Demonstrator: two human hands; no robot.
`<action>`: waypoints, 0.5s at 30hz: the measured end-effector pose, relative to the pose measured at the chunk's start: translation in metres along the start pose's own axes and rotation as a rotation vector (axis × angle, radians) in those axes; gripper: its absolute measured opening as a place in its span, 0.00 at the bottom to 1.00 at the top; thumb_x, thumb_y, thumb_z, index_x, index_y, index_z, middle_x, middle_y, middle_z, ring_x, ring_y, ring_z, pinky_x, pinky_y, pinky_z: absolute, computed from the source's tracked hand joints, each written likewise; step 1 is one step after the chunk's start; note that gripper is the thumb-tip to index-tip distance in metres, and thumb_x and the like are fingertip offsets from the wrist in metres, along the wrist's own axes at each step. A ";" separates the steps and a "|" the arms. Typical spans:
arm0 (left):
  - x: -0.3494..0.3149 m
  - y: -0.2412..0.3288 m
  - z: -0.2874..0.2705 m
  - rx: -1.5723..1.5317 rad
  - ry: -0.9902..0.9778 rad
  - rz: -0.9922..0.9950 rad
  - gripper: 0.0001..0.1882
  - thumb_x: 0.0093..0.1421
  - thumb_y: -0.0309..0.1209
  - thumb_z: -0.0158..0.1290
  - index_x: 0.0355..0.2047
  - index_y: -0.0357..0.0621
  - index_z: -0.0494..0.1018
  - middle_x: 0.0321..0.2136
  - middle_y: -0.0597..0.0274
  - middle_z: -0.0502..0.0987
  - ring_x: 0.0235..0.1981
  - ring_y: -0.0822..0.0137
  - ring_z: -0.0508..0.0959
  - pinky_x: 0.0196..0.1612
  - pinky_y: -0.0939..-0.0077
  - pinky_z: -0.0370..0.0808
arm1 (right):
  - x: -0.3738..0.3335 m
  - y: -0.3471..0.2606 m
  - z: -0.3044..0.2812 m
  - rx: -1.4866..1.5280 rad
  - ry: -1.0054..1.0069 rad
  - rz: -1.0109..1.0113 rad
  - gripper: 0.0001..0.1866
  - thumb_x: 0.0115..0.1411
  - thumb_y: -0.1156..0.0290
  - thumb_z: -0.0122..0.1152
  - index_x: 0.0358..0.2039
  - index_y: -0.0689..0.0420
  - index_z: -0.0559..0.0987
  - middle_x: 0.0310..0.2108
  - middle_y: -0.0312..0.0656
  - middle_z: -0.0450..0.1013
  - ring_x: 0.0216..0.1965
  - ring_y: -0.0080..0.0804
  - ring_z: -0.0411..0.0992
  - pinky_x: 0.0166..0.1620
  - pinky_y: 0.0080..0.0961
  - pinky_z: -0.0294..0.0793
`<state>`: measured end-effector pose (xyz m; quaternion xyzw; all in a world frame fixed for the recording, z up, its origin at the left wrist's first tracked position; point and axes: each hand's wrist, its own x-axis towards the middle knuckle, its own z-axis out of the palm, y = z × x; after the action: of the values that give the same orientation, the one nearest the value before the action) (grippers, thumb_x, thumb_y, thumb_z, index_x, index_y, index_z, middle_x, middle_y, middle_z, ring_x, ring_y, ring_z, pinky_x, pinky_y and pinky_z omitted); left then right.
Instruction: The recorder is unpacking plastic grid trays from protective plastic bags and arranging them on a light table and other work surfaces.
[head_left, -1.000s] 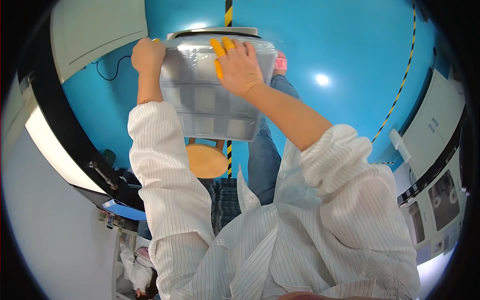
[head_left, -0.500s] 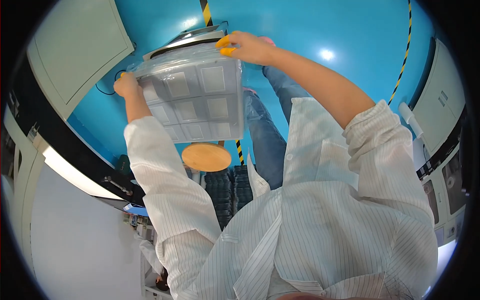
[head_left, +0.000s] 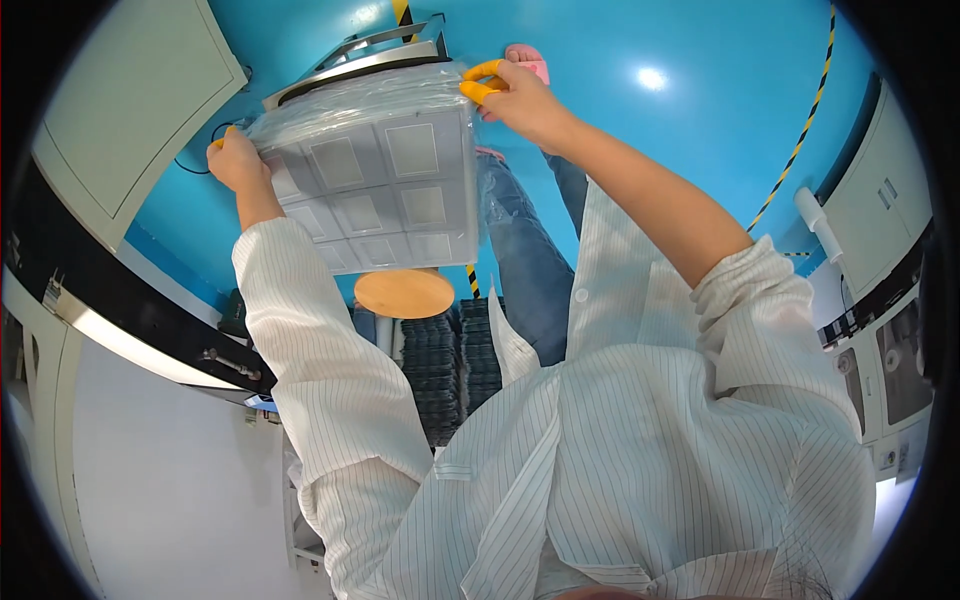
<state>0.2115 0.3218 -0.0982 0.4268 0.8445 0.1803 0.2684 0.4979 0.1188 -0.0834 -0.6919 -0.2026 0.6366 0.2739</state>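
Observation:
A grey plastic tray (head_left: 360, 160) with rows of square compartments hangs tilted before me, wrapped in clear plastic film (head_left: 370, 98) that bunches along its far edge. At the far left corner, my left hand (head_left: 240, 162) is closed on the film and the tray's edge; its fingertips are partly hidden. Yellow finger covers are on both hands. My right hand (head_left: 518, 103) is closed in a pinch at the far right corner, thumb and forefinger on the film's edge. Just beyond the film stands a metal-framed device (head_left: 370, 62) with a dark strip along it.
Below the tray is a round wooden stool (head_left: 404, 293). Stacks of dark trays (head_left: 430, 365) stand near my legs. A pale cabinet (head_left: 130, 110) rises at left, another (head_left: 880, 190) at right. A pink slipper (head_left: 538, 70) is on my foot on the blue floor.
The tray and my left hand have shifted left in view. My right hand has moved slightly right, away from the tray's corner. More of the metal-framed device and the pink slipper shows.

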 end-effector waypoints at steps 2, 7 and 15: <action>-0.008 0.008 0.000 0.031 0.025 -0.029 0.07 0.48 0.26 0.47 0.25 0.32 0.67 0.26 0.55 0.71 0.25 0.66 0.68 0.28 0.72 0.66 | -0.002 -0.001 -0.001 0.369 -0.110 0.203 0.15 0.56 0.68 0.53 0.42 0.61 0.71 0.34 0.38 0.70 0.35 0.24 0.68 0.41 0.21 0.70; -0.010 0.009 0.002 0.088 0.105 -0.067 0.08 0.47 0.26 0.45 0.25 0.32 0.66 0.24 0.54 0.70 0.24 0.65 0.67 0.27 0.72 0.66 | -0.006 0.008 -0.004 0.600 -0.145 0.301 0.17 0.56 0.69 0.52 0.45 0.61 0.68 0.38 0.41 0.68 0.38 0.26 0.68 0.44 0.23 0.69; 0.002 -0.004 -0.002 -0.277 0.105 -0.134 0.10 0.50 0.23 0.43 0.31 0.27 0.67 0.30 0.55 0.69 0.26 0.63 0.68 0.29 0.68 0.69 | 0.019 0.042 0.022 0.309 0.144 0.186 0.23 0.54 0.69 0.53 0.49 0.64 0.61 0.37 0.43 0.67 0.36 0.27 0.67 0.39 0.22 0.67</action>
<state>0.2073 0.3212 -0.0993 0.3186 0.8510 0.2989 0.2915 0.4753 0.1009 -0.1259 -0.7012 -0.0173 0.6314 0.3306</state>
